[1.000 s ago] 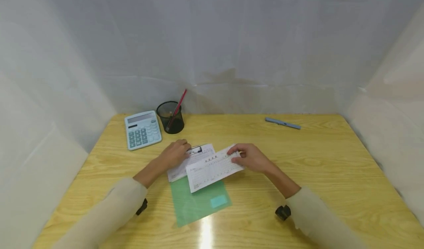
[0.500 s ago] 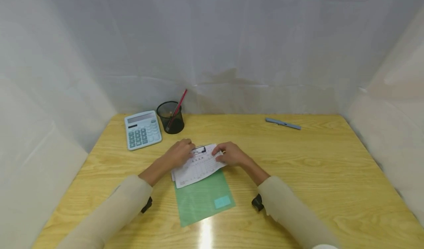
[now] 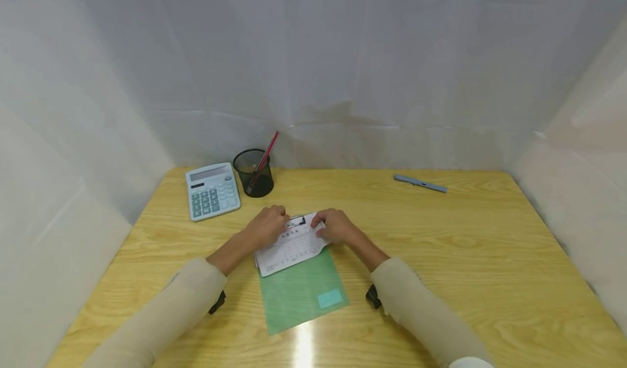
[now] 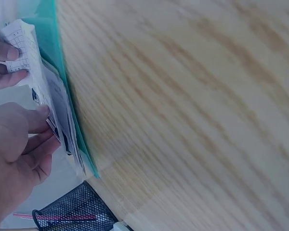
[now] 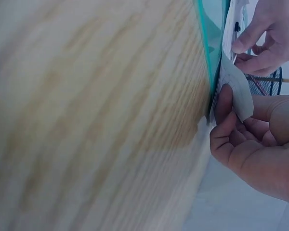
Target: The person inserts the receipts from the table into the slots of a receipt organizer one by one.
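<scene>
A translucent green clip folder point(image 3: 301, 289) with a light blue label lies on the table in the head view. Printed paper forms point(image 3: 291, 252) rest on its upper half, below a wire-and-black clip point(image 3: 296, 221). My left hand point(image 3: 266, 226) pinches at this clip, its thumb and fingers on either side in the left wrist view. At the forms' right edge my right hand point(image 3: 335, 226) pinches the top sheet point(image 5: 238, 86), which bends up between thumb and fingers in the right wrist view. How far the sheet reaches under the clip is hidden.
A light blue calculator point(image 3: 213, 192) lies at the back left. Beside it stands a black mesh pen holder point(image 3: 254, 180) with a red pencil point(image 3: 266, 153). Toward the back right is a blue-grey pen point(image 3: 420, 183). Pale sheeting point(image 3: 313, 74) walls the table's back and sides.
My right hand has brought the top sheet leftward onto the other forms, up to the clip. Over the last half second both hands have barely moved. My left hand stays at the clip.
</scene>
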{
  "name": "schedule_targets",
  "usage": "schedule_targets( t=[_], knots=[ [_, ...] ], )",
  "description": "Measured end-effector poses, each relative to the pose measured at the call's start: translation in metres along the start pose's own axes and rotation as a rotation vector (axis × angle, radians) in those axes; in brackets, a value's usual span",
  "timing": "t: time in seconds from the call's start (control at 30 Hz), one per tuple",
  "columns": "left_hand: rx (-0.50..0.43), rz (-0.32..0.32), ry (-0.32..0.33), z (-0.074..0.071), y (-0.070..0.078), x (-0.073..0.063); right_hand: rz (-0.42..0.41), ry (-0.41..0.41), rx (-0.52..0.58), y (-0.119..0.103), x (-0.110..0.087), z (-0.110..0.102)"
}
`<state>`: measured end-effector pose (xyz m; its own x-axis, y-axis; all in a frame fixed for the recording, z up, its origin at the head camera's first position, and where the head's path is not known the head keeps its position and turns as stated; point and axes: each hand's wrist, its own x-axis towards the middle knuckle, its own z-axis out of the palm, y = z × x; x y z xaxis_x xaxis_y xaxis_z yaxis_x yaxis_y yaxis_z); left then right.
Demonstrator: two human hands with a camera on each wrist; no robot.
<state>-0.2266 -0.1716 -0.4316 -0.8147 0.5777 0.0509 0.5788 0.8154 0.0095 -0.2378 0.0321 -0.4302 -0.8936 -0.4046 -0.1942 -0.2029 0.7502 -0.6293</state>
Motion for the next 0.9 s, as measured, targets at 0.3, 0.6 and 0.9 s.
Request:
schedule_targets(
  t=[0.3, 0.6, 0.9],
  knots=[
    [0.001, 0.023, 0.011, 0.0008, -0.0011, -0.0004, 0.050, -0.014, -0.034, -0.0037, 0.0056, 0.0024],
    [0.003, 0.030, 0.027, 0.0031, 0.0006, -0.0003, 0.081, -0.027, -0.040, -0.0074, 0.0049, 0.0008],
    [0.041, 0.047, 0.063, 0.0015, 0.0026, -0.0023, 0.103, -0.029, -0.044, -0.0087, 0.0064, -0.0004]
  ],
)
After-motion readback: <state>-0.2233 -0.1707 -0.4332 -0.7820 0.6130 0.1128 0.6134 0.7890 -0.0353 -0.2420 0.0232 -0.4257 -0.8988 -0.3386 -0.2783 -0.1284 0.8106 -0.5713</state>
